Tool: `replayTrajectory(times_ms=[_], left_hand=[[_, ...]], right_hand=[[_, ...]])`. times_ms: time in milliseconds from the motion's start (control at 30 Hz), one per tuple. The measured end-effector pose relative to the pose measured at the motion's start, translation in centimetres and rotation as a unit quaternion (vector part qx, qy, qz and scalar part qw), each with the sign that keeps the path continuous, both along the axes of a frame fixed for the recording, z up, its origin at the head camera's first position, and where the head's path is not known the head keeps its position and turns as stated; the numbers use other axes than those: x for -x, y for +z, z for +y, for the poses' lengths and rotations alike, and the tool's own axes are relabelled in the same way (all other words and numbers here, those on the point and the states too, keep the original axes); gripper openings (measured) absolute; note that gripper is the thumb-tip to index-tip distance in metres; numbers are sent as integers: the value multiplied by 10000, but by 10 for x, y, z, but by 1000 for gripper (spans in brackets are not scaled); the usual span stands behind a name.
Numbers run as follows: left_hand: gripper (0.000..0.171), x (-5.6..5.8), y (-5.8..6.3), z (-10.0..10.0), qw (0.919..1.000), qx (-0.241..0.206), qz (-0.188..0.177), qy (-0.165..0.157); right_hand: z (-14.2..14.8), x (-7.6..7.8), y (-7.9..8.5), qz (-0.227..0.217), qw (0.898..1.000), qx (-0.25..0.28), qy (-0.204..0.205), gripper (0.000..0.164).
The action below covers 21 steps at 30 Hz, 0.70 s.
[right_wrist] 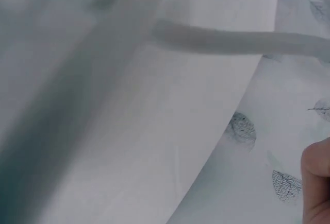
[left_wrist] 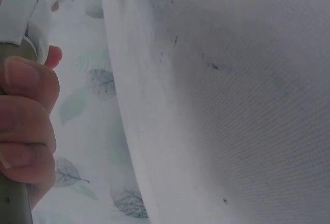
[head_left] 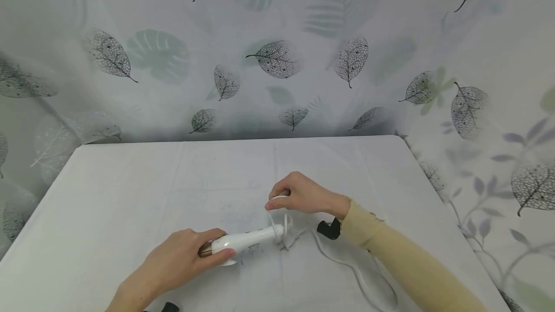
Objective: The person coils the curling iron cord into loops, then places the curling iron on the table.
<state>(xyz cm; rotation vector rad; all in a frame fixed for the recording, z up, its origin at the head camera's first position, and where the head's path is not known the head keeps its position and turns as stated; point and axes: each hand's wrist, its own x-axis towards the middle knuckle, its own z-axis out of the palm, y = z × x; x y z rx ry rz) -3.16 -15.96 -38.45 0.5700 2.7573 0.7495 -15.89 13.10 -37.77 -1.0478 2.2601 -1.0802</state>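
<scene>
Left hand (head_left: 184, 256) grips; right hand (head_left: 305, 194) pinches, farther forward.

Head camera looks forward and down across the table (head_left: 130, 182). Both wrist cameras view close-in, tilted, sharing table edge and leaf-print backdrop (head_left: 277, 13).

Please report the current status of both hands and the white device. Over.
Left hand gripping white device. Right hand holding white cord near device's end. Plug and slack cord close by, possibly in the way.

The appliance (head_left: 249, 240) and cord (head_left: 349, 266) are white, the sleeve (head_left: 403, 259) yellow, the backdrop (head_left: 264, 23) patterned with black leaves (head_left: 277, 60).
</scene>
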Motion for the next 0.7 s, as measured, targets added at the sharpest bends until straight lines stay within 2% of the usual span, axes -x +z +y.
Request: replayTrajectory(times_ms=[200,333,567,700], left_hand=[[38,0,0,2,9993,329,128,149],[39,1,-1,4,9984,459,206,256],[39,0,1,3,9915,872,-60,968],[38,2,1,-1,9905,830,60,1092]], right_hand=[[-4,-8,9,-646,9977,105,-172,16],[-8,-14,11,-772,9967,135,-201,12],[-6,-27,14,-795,9962,207,-296,12],[-3,-33,12,-1015,9933,428,-362,19]])
